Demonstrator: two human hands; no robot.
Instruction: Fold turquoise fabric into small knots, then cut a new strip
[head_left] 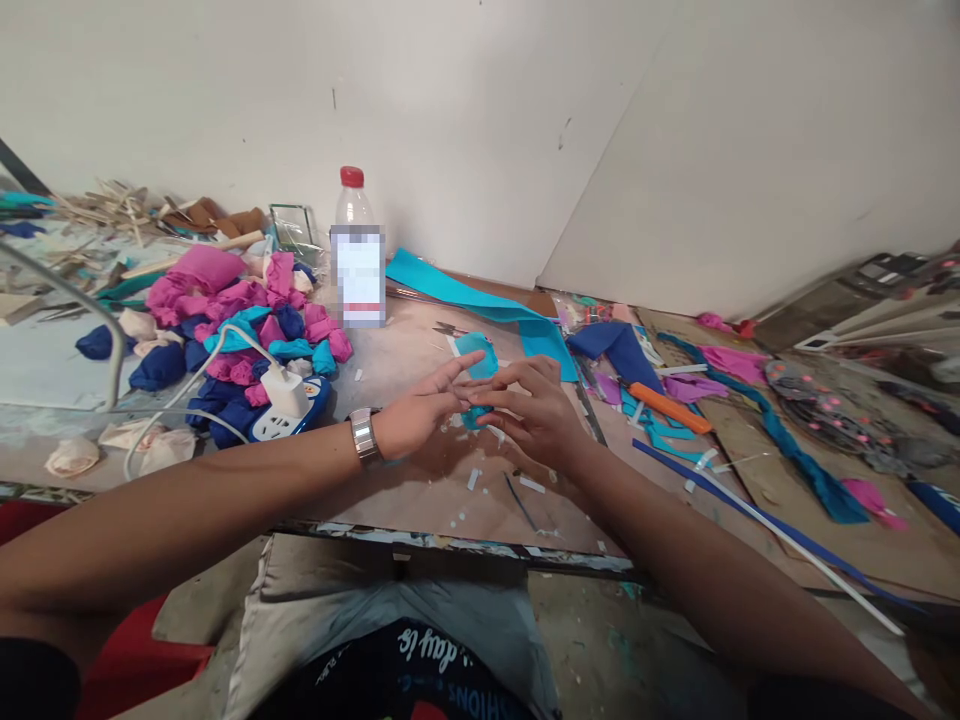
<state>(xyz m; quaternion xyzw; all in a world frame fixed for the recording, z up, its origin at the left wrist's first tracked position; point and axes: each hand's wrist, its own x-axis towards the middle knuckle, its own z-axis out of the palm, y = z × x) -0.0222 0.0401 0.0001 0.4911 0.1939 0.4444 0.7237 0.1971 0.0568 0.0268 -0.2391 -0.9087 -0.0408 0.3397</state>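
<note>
My left hand (424, 412), with a metal-band watch (365, 437) at the wrist, meets my right hand (536, 405) over the table. Between them is a small piece of turquoise fabric (475, 418), partly hidden by the fingers. My right fingers are bent in a pinch on it. The left index finger is stretched out, while the other left fingers close against the fabric. Just behind the fingertips more turquoise fabric (480, 352) shows; whether it is the same piece I cannot tell. Small scissors (452, 330) lie behind the hands.
To the left are a pile of pink and blue fabric bundles (225, 310) and a power strip (289, 415) with a plugged-in cable. A red-capped bottle (354, 205) stands near the wall. Turquoise strips (465, 295) lie behind; an orange-handled cutter (670, 407) is at right.
</note>
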